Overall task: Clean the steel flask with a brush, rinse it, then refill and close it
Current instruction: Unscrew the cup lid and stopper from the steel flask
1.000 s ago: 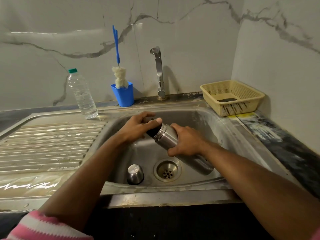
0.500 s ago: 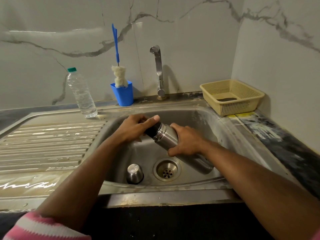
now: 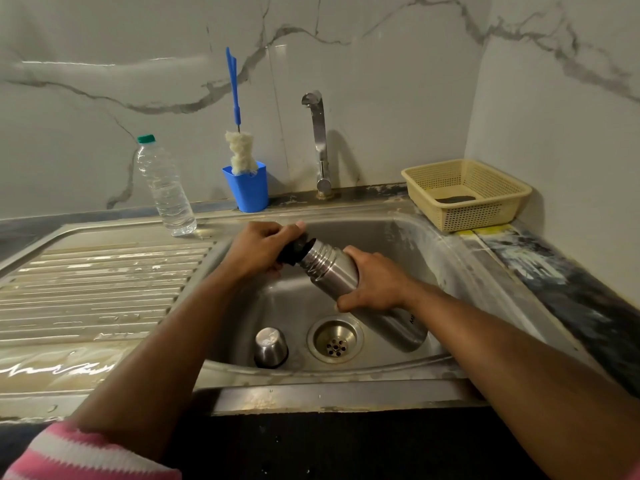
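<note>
Behind the sink (image 3: 388, 233), brush (image 3: 239, 147) in cup (image 3: 247, 187), tap (image 3: 320, 140), basket (image 3: 464, 192)

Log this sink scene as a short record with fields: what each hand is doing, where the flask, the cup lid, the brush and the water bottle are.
left hand: grips the black stopper at the flask's mouth
right hand: holds the steel flask by its body, tilted over the sink
steel cup lid: upside down in the basin, left of the drain
brush: standing in the blue cup, untouched
water bottle: upright on the drainboard, capped
tap: no water visible
</note>
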